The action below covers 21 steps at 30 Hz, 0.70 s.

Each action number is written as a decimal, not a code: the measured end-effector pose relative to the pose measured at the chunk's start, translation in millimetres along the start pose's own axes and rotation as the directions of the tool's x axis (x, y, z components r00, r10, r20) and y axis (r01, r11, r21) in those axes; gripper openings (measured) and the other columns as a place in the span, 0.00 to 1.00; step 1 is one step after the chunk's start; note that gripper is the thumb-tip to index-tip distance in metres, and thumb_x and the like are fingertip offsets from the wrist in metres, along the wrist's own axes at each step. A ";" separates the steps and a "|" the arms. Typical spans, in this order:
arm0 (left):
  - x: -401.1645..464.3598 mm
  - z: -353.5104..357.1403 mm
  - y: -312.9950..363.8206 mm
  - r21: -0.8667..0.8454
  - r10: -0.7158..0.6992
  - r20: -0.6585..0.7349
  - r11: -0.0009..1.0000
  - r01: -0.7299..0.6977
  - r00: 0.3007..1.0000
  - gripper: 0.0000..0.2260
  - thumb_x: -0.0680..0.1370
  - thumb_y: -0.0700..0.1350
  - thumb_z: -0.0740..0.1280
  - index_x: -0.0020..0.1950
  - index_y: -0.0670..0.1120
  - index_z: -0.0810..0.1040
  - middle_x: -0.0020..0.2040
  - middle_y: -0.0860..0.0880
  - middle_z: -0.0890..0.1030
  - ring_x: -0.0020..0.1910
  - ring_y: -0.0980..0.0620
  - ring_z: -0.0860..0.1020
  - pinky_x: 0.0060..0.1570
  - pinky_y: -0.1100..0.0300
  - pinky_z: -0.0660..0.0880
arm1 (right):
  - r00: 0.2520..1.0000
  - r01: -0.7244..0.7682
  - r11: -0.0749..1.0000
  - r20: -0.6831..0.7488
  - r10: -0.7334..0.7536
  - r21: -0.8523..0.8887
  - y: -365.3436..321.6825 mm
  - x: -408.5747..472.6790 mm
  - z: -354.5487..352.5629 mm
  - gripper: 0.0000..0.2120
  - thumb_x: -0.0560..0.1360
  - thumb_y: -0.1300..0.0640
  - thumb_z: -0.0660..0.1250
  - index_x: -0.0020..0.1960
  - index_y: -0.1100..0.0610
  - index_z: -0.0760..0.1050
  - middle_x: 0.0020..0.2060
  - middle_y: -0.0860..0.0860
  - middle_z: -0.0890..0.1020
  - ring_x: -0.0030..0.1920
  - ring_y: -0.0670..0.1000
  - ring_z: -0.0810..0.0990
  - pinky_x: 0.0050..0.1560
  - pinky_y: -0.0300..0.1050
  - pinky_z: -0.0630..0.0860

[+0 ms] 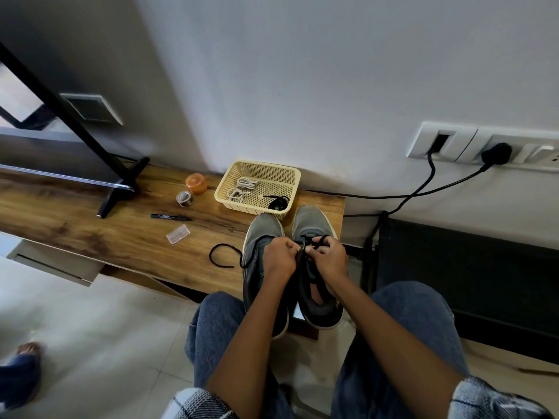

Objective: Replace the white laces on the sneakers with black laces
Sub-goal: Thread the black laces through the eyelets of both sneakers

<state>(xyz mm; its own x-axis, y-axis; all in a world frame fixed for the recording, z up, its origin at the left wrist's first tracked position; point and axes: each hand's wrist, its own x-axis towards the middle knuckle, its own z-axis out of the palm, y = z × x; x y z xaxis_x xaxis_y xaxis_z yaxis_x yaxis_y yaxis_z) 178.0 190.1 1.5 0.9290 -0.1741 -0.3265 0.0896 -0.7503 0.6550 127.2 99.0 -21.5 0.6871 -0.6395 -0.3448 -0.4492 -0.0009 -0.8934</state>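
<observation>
Two grey sneakers stand side by side at the right end of a wooden shelf, the left sneaker (262,234) and the right sneaker (307,220). My left hand (279,257) and my right hand (328,255) meet over the right sneaker's eyelets, each pinching a black lace (319,241). A loose length of black lace (222,255) curls on the wood left of the sneakers. Behind them a cream mesh basket (225,189) holds two coiled white laces (242,189) and a bundled black lace (278,203).
On the wooden shelf (121,237) lie a black marker (171,217), a small clear plastic packet (178,234), a tape roll (184,198) and an orange lid (196,182). A TV stand leg (121,189) stands left. Black cables (423,189) hang from wall sockets at right.
</observation>
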 end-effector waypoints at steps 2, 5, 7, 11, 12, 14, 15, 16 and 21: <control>-0.2 0.2 0.4 -0.015 -0.014 -0.006 1.000 0.014 1.000 0.06 0.79 0.41 0.65 0.44 0.42 0.80 0.47 0.44 0.83 0.49 0.47 0.79 0.44 0.60 0.70 | 0.999 0.005 1.000 0.032 -0.006 0.028 0.7 0.0 -1.6 0.06 0.71 0.59 0.72 0.46 0.54 0.76 0.38 0.51 0.83 0.46 0.54 0.83 0.50 0.51 0.79; 0.0 -0.3 0.8 -0.045 -0.038 -0.015 0.998 0.037 0.999 0.07 0.79 0.41 0.63 0.46 0.41 0.80 0.48 0.44 0.82 0.50 0.46 0.79 0.47 0.56 0.74 | 0.996 0.086 0.990 -0.017 -0.089 -0.113 6.6 -9.1 -1.4 0.16 0.67 0.42 0.71 0.48 0.51 0.77 0.45 0.49 0.80 0.52 0.50 0.78 0.55 0.52 0.76; -0.4 -3.3 1.6 -0.067 -0.045 0.003 0.997 0.045 0.999 0.07 0.80 0.39 0.63 0.46 0.40 0.80 0.49 0.44 0.82 0.50 0.46 0.79 0.48 0.57 0.73 | 0.990 0.138 0.959 0.008 -0.140 -0.247 9.7 -22.1 -2.6 0.20 0.68 0.38 0.69 0.53 0.51 0.76 0.47 0.45 0.76 0.55 0.46 0.70 0.59 0.50 0.69; -0.6 -8.8 1.8 -0.176 -0.057 0.054 0.982 0.066 0.997 0.12 0.80 0.37 0.61 0.38 0.44 0.74 0.45 0.42 0.83 0.34 0.52 0.79 0.42 0.57 0.78 | 0.956 0.291 0.884 0.089 -0.278 -0.365 12.9 -35.1 -1.1 0.13 0.65 0.47 0.68 0.46 0.52 0.74 0.42 0.44 0.77 0.51 0.48 0.72 0.52 0.50 0.72; -1.1 -9.9 2.4 -0.189 -0.064 0.061 0.979 0.074 0.996 0.11 0.80 0.37 0.60 0.38 0.44 0.74 0.44 0.42 0.83 0.32 0.52 0.79 0.40 0.57 0.79 | 0.954 0.299 0.879 0.094 -0.284 -0.371 12.5 -35.7 -0.8 0.11 0.63 0.47 0.67 0.41 0.52 0.73 0.39 0.46 0.77 0.47 0.51 0.75 0.46 0.50 0.74; -1.7 -10.8 2.8 -0.124 -0.051 0.039 0.991 0.056 0.998 0.09 0.80 0.38 0.60 0.40 0.45 0.74 0.46 0.43 0.83 0.38 0.49 0.81 0.41 0.56 0.79 | 0.951 0.309 0.888 0.088 -0.297 -0.340 12.6 -35.4 0.1 0.09 0.61 0.49 0.65 0.36 0.52 0.70 0.34 0.48 0.76 0.40 0.53 0.76 0.38 0.49 0.74; -2.9 -11.2 2.4 -0.071 -0.045 0.013 0.996 0.046 0.999 0.08 0.80 0.39 0.60 0.42 0.45 0.74 0.47 0.44 0.82 0.43 0.47 0.80 0.43 0.55 0.77 | 0.945 0.327 0.887 0.080 -0.318 -0.325 14.6 -34.2 0.4 0.08 0.61 0.49 0.65 0.35 0.53 0.70 0.33 0.49 0.75 0.38 0.53 0.75 0.36 0.48 0.73; -5.1 -11.9 2.1 -0.023 -0.040 -0.019 0.999 0.039 0.999 0.07 0.80 0.40 0.60 0.44 0.45 0.75 0.49 0.44 0.81 0.47 0.46 0.79 0.44 0.56 0.75 | 0.937 0.347 0.884 0.075 -0.342 -0.312 13.2 -35.7 -1.0 0.07 0.62 0.51 0.65 0.35 0.54 0.71 0.32 0.49 0.75 0.37 0.52 0.75 0.35 0.47 0.72; -13.8 -21.4 -10.2 0.080 -0.011 -0.231 0.996 0.030 0.973 0.08 0.79 0.39 0.60 0.49 0.43 0.79 0.48 0.44 0.82 0.53 0.44 0.75 0.64 0.51 0.66 | 0.916 0.400 0.872 0.080 -0.394 -0.283 13.1 -37.1 -7.3 0.02 0.66 0.62 0.68 0.36 0.61 0.76 0.33 0.53 0.77 0.34 0.50 0.74 0.33 0.44 0.67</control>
<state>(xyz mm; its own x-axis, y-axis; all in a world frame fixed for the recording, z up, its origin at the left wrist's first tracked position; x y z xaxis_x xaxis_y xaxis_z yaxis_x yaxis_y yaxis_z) 171.9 213.8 13.9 0.9857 -0.0137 -0.1679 0.0890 -0.8036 0.5884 91.6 117.1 -18.3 0.8520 -0.5235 0.0127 -0.2788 -0.4740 -0.8352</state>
